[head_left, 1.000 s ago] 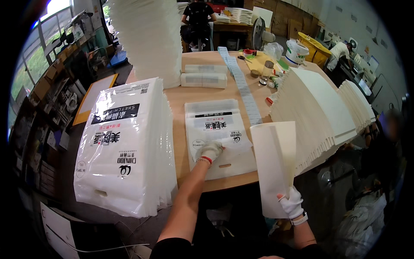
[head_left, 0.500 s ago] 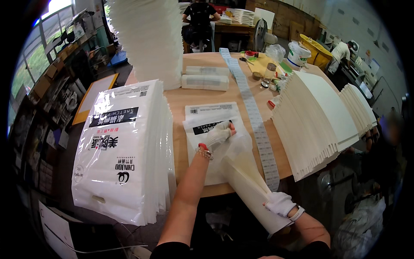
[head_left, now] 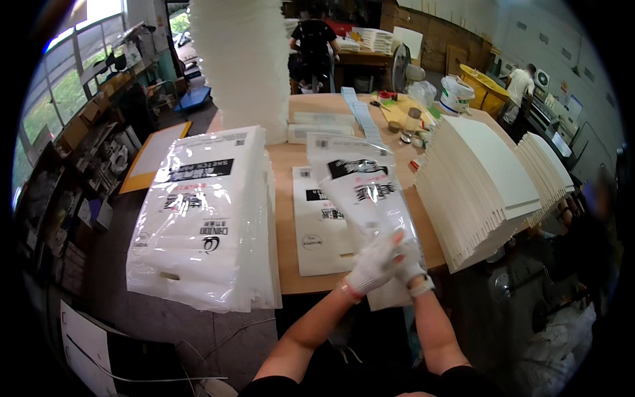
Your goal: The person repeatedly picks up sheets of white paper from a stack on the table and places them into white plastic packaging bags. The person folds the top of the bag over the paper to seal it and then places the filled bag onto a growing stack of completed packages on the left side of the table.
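Note:
A clear printed plastic bag [head_left: 360,178] with white paper in it lies tilted in front of me, its top end toward the table's far side. At its near end my right hand [head_left: 410,264], in a white glove with bare fingertips, closes on the bag's edge. My left hand [head_left: 374,268], gloved the same way, crosses over the bag and meets the right hand; its fingers are smeared by motion. White paper [head_left: 390,296] sticks out below both hands. Partly beneath the bag, another printed bag [head_left: 311,245] lies flat on the table [head_left: 291,284].
A thick stack of filled printed bags [head_left: 192,218] stands at left, with a tall white stack [head_left: 241,66] behind it. At right are fanned stacks of white paper [head_left: 476,178]. A label strip [head_left: 364,119], a glass jar [head_left: 410,122] and a white bucket [head_left: 456,92] sit farther back.
My left hand has come down from the bag's upper part to my right hand, which moved up and inward. The bag's printed end has swung up and to the right, uncovering the bag below.

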{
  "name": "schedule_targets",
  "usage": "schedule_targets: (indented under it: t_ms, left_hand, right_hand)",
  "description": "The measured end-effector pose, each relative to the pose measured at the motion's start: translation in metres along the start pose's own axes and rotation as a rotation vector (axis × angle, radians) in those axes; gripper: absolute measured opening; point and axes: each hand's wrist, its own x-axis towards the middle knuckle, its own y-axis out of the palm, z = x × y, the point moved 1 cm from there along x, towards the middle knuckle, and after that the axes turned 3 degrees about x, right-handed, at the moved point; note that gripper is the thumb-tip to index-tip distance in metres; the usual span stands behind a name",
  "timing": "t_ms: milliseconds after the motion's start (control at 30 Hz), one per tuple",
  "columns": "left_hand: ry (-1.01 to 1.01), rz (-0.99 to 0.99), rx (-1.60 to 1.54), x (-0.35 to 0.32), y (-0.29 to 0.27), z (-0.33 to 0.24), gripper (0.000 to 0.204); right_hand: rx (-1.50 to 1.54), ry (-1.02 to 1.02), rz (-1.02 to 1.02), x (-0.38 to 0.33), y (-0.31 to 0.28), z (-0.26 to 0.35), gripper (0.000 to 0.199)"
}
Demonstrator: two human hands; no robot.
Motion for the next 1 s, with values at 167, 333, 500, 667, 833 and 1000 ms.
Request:
schedule_targets:
  t_ms: [167,333,500,667,833,1000]
  left_hand:
    - [-0.341,-0.163,0.26,-0.103,-0.019,0.038,0.061]
    - [-0.565,0.068,0.125,-0.084,0.005,0.054,0.04]
    - [-0.531,0.111,-0.02,-0.182,0.057,0.017,0.028]
    - [-1.021,0.041,-0.236,-0.195,0.086,0.03,0.023]
    - [-1.122,-0.053,-0.184,-0.239,0.107,0.076,0.027]
    - [-1.051,0.02,-0.286,-0.282,0.111,0.082,0.039]
  right_hand:
    - [0.045,-0.061,-0.159,-0.021,-0.009,0.009,0.038]
    - [0.019,-0.035,-0.118,-0.054,-0.028,0.014,0.038]
    - [-0.02,-0.015,0.002,-0.016,-0.003,0.039,0.038]
    - [-0.02,-0.036,-0.019,0.034,0.038,0.044,0.038]
    - [0.197,-0.025,0.19,-0.024,0.065,0.032,0.038]
    - [-0.205,-0.526,0.047,-0.062,0.098,0.027,0.044]
